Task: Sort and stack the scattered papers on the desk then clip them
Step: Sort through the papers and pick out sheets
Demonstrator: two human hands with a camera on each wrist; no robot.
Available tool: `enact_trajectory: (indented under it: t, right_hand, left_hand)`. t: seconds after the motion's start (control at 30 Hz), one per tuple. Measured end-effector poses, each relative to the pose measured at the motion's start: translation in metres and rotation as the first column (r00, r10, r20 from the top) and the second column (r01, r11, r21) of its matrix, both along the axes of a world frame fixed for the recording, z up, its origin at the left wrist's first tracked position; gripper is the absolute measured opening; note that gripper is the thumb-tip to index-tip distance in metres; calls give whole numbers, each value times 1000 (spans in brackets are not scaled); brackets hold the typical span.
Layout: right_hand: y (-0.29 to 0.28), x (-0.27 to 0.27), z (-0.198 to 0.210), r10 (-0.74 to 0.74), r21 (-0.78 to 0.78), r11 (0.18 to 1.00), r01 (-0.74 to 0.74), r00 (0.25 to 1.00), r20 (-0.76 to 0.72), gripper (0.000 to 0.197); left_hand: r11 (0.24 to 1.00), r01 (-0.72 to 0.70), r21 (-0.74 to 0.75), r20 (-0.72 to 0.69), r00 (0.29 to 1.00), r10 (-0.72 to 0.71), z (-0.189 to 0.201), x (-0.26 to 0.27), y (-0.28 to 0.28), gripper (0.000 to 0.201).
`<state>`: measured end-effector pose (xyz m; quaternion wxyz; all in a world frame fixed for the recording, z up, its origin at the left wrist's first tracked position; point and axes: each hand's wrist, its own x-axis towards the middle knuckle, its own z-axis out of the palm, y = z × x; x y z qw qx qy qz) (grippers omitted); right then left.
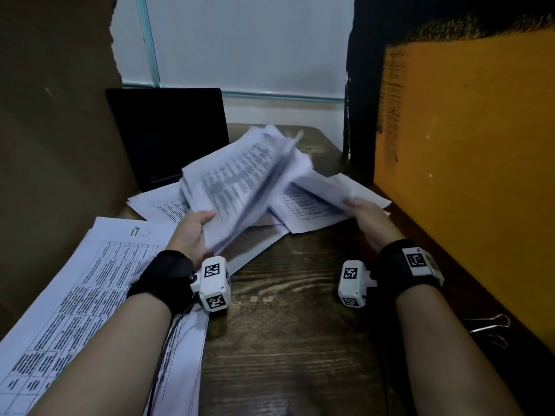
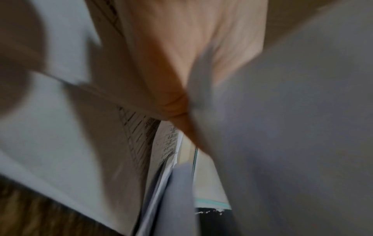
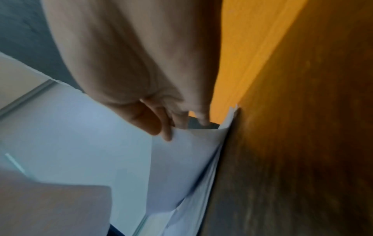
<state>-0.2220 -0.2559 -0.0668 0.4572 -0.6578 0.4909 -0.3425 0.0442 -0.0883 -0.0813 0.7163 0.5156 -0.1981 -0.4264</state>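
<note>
My left hand (image 1: 198,229) grips a blurred bundle of printed sheets (image 1: 240,181), lifted and tilted above the desk (image 1: 300,295). In the left wrist view the palm (image 2: 181,55) presses against that bundle (image 2: 292,127). My right hand (image 1: 365,214) pinches the near corner of a raised white sheet (image 1: 324,183) on the right. The right wrist view shows its thumb and fingers (image 3: 161,124) on that sheet's edge (image 3: 181,159). More printed pages (image 1: 303,208) lie beneath, and a large table-printed sheet (image 1: 90,295) lies under my left forearm.
A black binder clip (image 1: 492,325) lies at the desk's right edge, beside an orange panel (image 1: 465,175). An open black laptop (image 1: 168,133) stands at the back left. A brown cardboard wall (image 1: 54,130) closes the left side.
</note>
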Motion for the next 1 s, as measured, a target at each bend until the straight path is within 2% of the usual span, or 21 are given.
enact_trajectory:
  t: [0.07,0.13,0.2,0.27,0.4,0.47,0.53,0.6,0.63,0.67,0.7,0.73,0.77,0.8,0.83,0.87,0.9,0.93,1.0]
  right_hand:
    - [4,1,12,-92,-16,995,101,948,304,38]
    - [15,2,25,-24,-68,996,64,883,469,42]
    - [31,6,33,170,-143,983,-117,876,452,54]
    - [48,16,34,336,-136,942,-307,867,369,53]
    - [64,37,16,591,82,784,-615,780,203,47]
    - [69,46,6,689,229,671,-705,707,157,42]
    - [73,55,-1,757,289,557,-778,619,208,43]
    - [79,60,0,791,308,499,-810,571,218,45]
    - [80,62,1,791,300,499,-813,569,223,47]
    - [82,61,2,787,273,507,-818,568,240,47]
    - [80,61,2,757,246,548,-800,599,260,45]
    - [78,61,2,687,213,628,-748,662,300,42]
    - [73,60,2,560,171,753,-636,755,340,38]
    - [67,59,2,392,134,872,-470,836,384,36]
    - [58,57,1,209,95,959,-267,893,399,37]
    - [49,54,1,62,45,995,-84,926,373,39]
    - [40,51,0,-28,-10,999,32,946,322,42]
    - [36,48,0,-55,-54,996,71,965,256,44]
    - [34,43,-1,20,-64,998,-15,997,69,45]
  left_hand:
    - [994,107,24,67,992,-109,1,-7,0,38]
    - [969,210,134,213,949,-235,0,-14,0,45]
    - [944,252,213,279,910,-305,0,-15,2,48]
    - [932,273,237,305,890,-339,-2,-12,2,48]
    - [942,254,219,324,892,-315,-2,-15,1,44]
    - [954,207,216,351,895,-274,-2,-16,0,39]
    - [962,149,227,370,901,-227,-1,-16,0,33]
    - [948,129,291,421,873,-248,0,-15,0,51]
    - [941,140,308,450,850,-273,-1,-14,-1,54]
    - [942,160,294,457,842,-285,-1,-14,0,48]
    - [948,179,264,464,838,-287,-2,-13,-2,42]
    - [954,177,242,460,845,-273,-3,-12,-2,41]
    - [966,146,215,451,862,-231,-5,-11,-3,43]
    - [978,91,186,423,891,-163,-4,-10,-3,45]
    - [989,24,144,389,918,-78,-4,-8,-3,45]
    - [993,-43,108,336,942,4,-4,-4,-1,43]
    - [992,-100,78,272,959,76,-4,0,-1,40]
    - [988,-139,65,191,974,124,-3,4,1,39]
    - [987,-150,55,60,987,146,-6,12,1,45]
